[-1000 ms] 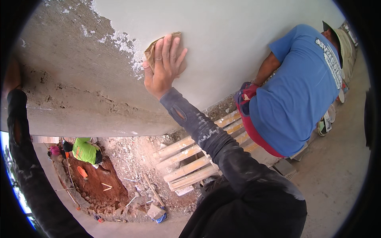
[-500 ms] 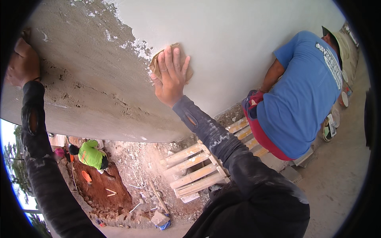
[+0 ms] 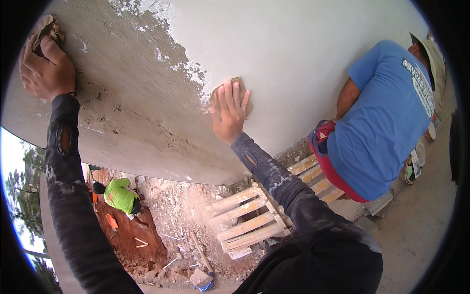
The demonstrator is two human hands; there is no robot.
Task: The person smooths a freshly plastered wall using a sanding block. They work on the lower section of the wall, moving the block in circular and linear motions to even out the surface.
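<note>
Against the wall's rough grey-brown plaster, at the upper left, my left hand is closed around crumpled brown paper, which bulges out past the thumb. Near the middle, my right hand presses a folded piece of brown paper flat to the wall. Its fingers are straight and side by side over the paper, which shows around their edges and looks like sandpaper. That paper lies by the ragged border where smooth white coating meets the bare plaster.
Close on my right a person in a blue shirt bends toward the wall. Containers stand beyond them. Below are a slatted wooden pallet, rubble, and a person in bright green at a red-earth pit.
My left hand has moved up along the wall, bringing its crumpled paper into view. My right hand stays at about the same spot on the wall, while the whole view has shifted.
</note>
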